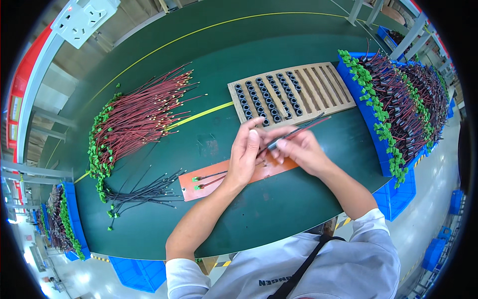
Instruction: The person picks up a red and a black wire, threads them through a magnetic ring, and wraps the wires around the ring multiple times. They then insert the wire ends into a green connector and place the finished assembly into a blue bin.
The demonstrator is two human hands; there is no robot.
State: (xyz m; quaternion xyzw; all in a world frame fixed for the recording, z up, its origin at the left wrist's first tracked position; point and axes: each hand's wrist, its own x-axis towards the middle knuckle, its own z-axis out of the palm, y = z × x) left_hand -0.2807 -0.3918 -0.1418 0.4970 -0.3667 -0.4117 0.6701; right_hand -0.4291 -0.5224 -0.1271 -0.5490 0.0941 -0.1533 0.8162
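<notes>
Both hands meet over an orange strip board (208, 170) on the green table. My right hand (302, 152) pinches a short black cylinder (272, 145), through which a red and a black wire (307, 124) seem to run, their ends pointing up and right. My left hand (244, 154) is closed on the same wires, its thumb raised; exactly what its fingers grip is partly hidden. Two green connectors (198, 187) lie at the board's left end, and their wires pass under my left hand.
Beyond my hands sits a wooden tray (313, 89) with rows of black rings. Red wires (144, 114) with green connectors are heaped at left, black wires (149, 191) nearer. A blue bin (366, 107) of wire assemblies stands at right, another blue bin (74, 222) at far left.
</notes>
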